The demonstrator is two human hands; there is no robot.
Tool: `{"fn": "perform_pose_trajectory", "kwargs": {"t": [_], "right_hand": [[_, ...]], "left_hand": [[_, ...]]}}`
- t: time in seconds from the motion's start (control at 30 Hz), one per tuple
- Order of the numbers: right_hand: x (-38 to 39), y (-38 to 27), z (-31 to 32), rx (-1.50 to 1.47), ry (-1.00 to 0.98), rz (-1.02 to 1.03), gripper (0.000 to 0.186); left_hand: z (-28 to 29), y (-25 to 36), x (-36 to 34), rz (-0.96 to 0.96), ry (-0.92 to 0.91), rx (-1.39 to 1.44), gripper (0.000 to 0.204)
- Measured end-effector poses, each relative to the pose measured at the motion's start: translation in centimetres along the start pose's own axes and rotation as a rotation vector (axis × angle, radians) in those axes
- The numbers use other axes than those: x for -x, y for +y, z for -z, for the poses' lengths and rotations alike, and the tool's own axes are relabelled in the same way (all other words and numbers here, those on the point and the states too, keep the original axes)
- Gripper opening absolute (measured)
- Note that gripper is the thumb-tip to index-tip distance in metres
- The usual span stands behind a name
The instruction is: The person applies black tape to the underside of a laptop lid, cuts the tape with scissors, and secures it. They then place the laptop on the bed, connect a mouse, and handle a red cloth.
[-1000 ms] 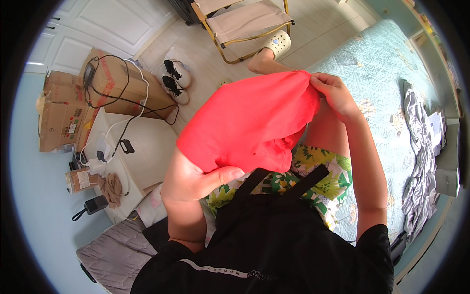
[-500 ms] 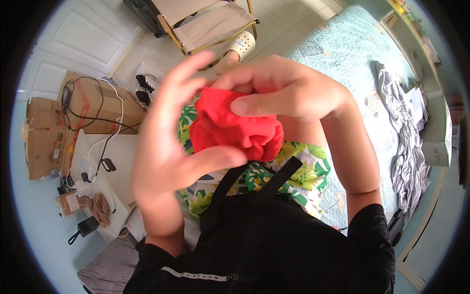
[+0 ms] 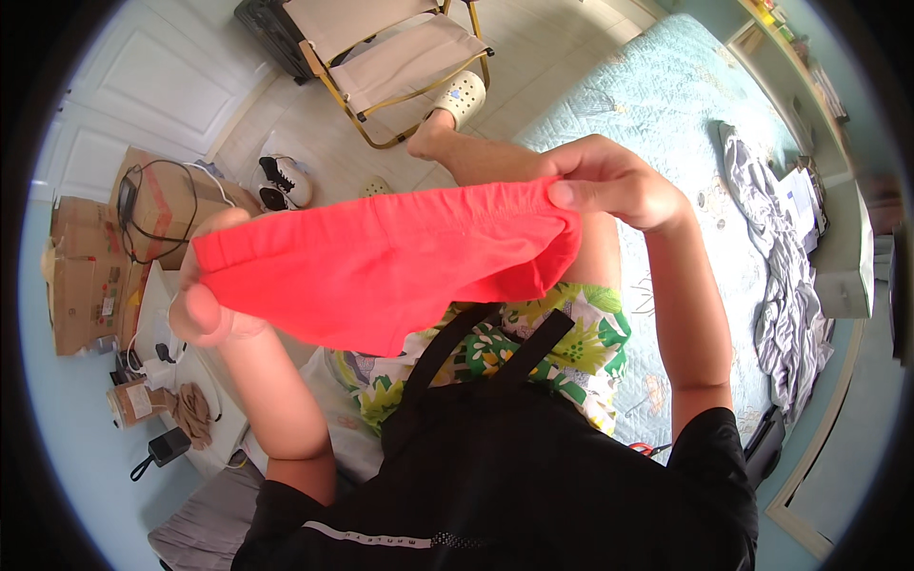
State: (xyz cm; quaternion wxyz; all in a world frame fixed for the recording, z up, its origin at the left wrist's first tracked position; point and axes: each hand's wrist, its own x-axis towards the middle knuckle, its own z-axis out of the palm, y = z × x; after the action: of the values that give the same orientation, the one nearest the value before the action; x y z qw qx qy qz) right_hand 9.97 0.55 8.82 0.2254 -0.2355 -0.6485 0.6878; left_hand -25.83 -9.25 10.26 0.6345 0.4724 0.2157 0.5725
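Observation:
A pair of red underpants [image 3: 381,262] hangs stretched out over my lap, its gathered elastic waistband uppermost. At the waistband's left end, my left hand [image 3: 211,295] is closed on the cloth, with the thumb in front and some fingers hidden behind it. My right hand [image 3: 619,186] pinches the other end between thumb and fingers. Below the right grip the fabric folds into a loose loop. The lower edge falls in front of my green-and-yellow patterned shorts [image 3: 571,347].
A bed with a pale blue quilt [image 3: 657,105] lies to the right, with a crumpled grey garment [image 3: 776,276] along it. Red-handled scissors [image 3: 647,448] rest by my right side. Left are cardboard boxes [image 3: 90,276] and a white table [image 3: 157,300]; ahead, a folding chair [image 3: 409,71].
The bunched red underpants have been spread out sideways. My left hand, apart from the cloth before, has moved left and now grips one end; my right hand has shifted slightly right.

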Motion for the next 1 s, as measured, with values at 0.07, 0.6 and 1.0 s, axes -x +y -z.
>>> {"fn": "perform_pose_trajectory", "kwargs": {"t": [0.07, 0.6, 1.0], "right_hand": [[0.2, -1.4, -0.2, -0.024, -0.011, 0.048, 0.021], [-0.6, -5.6, -2.7, 0.134, 0.059, -0.041, 0.025], [3.0, -0.4, 4.1, -0.216, -0.040, 0.060, 0.038]], "left_hand": [[3.7, -0.5, 1.1, -0.006, 0.001, -0.042, 0.069], [-7.3, -7.5, -5.0, 0.270, -0.109, -0.105, 0.035], [3.4, -3.5, -3.0, 0.054, -0.256, 0.641, 0.057]]}}
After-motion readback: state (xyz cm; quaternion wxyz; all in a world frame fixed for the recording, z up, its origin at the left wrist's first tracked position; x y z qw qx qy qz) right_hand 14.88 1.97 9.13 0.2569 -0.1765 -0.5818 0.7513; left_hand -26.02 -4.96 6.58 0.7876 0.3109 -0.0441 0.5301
